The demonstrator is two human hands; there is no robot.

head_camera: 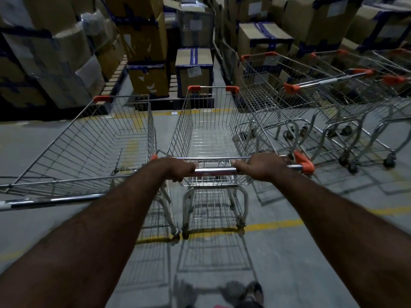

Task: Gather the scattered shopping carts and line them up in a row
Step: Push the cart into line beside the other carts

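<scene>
On the chrome handle bar point(214, 171) of the middle cart point(211, 130) — both hands, palms down. Left hand point(181, 171) wraps the bar near its left end, fingers curled fully over it. Right hand point(261, 168) grips the same bar further right, just short of the orange end cap point(305, 163). Both arms are stretched forward.

Middle cart stands on the grey floor point(300, 263), rear wheels on a yellow floor line point(273, 225), nose pointing at the stacked cardboard boxes point(193, 72) along the floor's far edge. Left cart point(89, 147) sits just beside it, roughly parallel, same heading. The two baskets are very close at the handle end; cannot tell if they touch. Its handle runs out past the left edge of view.

Right of the middle cart is a third cart point(262, 96), angled away to the right, nose close to the boxes. Beyond it are more carts point(347, 101) bunched toward the floor's far right corner, orange-capped handles overlapping — count unclear. Boxes carry blue tape, and some sit on pallets point(115, 74). A shoe point(255, 290) shows at the near edge, blurred.
</scene>
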